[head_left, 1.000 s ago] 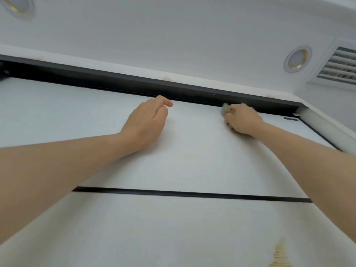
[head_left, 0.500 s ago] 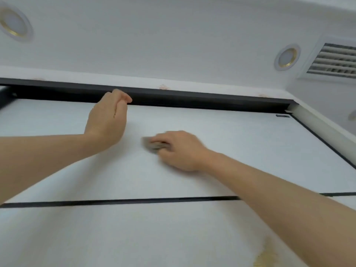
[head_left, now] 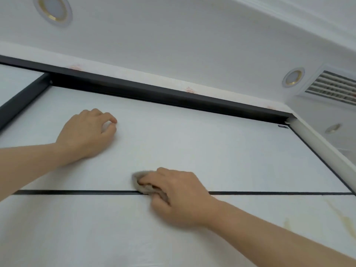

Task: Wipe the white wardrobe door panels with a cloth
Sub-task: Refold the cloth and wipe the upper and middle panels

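Observation:
The white wardrobe door (head_left: 192, 143) fills the view from below, split by a thin black horizontal strip (head_left: 77, 192). My right hand (head_left: 179, 193) grips a small grey-brown cloth (head_left: 141, 180) and presses it on the door, right over the black strip. Most of the cloth is hidden under my fingers. My left hand (head_left: 86, 132) rests on the upper panel up and to the left, fingers loosely curled, holding nothing.
A black top rail (head_left: 173, 97) runs above the door, and a black frame edge (head_left: 19, 101) slants at the left. A white side post (head_left: 323, 151) borders the right. Yellowish stains (head_left: 344, 218) mark the lower panel. Ceiling lights and a vent (head_left: 333, 87) are overhead.
My right hand has swept the cloth from the top rail down and leftward to the black strip. My left hand dropped from the rail onto the upper panel and curled.

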Demonstrator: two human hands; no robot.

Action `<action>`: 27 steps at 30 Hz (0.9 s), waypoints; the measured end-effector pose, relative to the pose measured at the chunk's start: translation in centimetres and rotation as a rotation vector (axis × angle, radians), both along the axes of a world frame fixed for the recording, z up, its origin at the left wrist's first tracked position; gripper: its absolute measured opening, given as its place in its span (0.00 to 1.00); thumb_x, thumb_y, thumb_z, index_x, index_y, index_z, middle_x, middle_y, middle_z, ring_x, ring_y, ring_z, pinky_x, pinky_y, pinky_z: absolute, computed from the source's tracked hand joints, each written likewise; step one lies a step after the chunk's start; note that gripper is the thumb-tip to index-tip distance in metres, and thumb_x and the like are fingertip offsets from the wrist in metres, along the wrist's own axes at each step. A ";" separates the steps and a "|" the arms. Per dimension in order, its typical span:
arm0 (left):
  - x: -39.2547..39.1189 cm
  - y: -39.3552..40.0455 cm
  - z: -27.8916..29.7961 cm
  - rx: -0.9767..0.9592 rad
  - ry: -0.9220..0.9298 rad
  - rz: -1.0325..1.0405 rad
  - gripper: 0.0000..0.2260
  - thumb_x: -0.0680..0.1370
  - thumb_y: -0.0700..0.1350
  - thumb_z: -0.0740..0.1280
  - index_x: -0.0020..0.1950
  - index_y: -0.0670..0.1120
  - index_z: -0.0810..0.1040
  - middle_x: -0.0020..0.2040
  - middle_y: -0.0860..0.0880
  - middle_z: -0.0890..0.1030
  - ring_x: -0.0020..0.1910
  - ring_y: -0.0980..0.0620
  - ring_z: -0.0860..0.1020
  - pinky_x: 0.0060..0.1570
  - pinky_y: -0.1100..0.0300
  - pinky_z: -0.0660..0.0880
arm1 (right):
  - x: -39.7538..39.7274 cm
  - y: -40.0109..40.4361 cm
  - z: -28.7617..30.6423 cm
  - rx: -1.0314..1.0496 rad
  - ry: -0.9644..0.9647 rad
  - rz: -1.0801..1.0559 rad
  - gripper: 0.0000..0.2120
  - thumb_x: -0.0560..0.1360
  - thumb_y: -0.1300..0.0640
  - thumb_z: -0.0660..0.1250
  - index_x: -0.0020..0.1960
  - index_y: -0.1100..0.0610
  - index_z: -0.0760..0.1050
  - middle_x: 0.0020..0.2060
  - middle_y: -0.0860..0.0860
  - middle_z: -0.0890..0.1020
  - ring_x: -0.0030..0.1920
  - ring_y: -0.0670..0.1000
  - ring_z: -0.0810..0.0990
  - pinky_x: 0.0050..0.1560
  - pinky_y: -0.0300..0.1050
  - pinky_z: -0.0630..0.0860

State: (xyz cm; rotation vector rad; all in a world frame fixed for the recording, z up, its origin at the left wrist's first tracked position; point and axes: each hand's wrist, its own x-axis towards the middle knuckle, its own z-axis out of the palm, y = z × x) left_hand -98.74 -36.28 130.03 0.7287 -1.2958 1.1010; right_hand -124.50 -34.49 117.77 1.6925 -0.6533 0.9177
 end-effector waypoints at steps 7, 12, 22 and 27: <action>0.6 0.0 0.6 0.049 -0.039 -0.095 0.18 0.83 0.47 0.53 0.65 0.53 0.79 0.62 0.47 0.77 0.62 0.45 0.71 0.63 0.50 0.67 | -14.9 0.0 8.4 -0.048 -0.994 -0.084 0.15 0.80 0.54 0.59 0.66 0.51 0.74 0.53 0.53 0.83 0.49 0.59 0.79 0.50 0.50 0.74; 0.8 -0.6 0.6 -0.003 -0.032 -0.105 0.18 0.83 0.47 0.52 0.63 0.53 0.79 0.59 0.46 0.78 0.58 0.44 0.73 0.61 0.50 0.68 | -8.8 -0.8 8.8 -0.124 -1.081 -0.112 0.15 0.83 0.52 0.55 0.66 0.54 0.74 0.56 0.56 0.81 0.51 0.60 0.77 0.52 0.51 0.72; 1.1 -0.1 0.8 0.061 -0.022 -0.240 0.18 0.84 0.47 0.51 0.64 0.52 0.79 0.61 0.47 0.78 0.63 0.43 0.70 0.61 0.48 0.68 | 7.2 -0.8 5.9 -0.084 0.099 0.026 0.15 0.81 0.51 0.61 0.67 0.46 0.74 0.58 0.46 0.81 0.57 0.51 0.80 0.55 0.46 0.75; 0.9 -0.3 0.4 0.044 -0.021 -0.261 0.17 0.83 0.46 0.50 0.63 0.50 0.77 0.57 0.47 0.79 0.60 0.44 0.71 0.61 0.48 0.69 | -6.6 -0.7 16.7 -0.118 -0.962 -0.059 0.11 0.82 0.47 0.55 0.53 0.52 0.73 0.57 0.58 0.82 0.54 0.63 0.78 0.52 0.51 0.72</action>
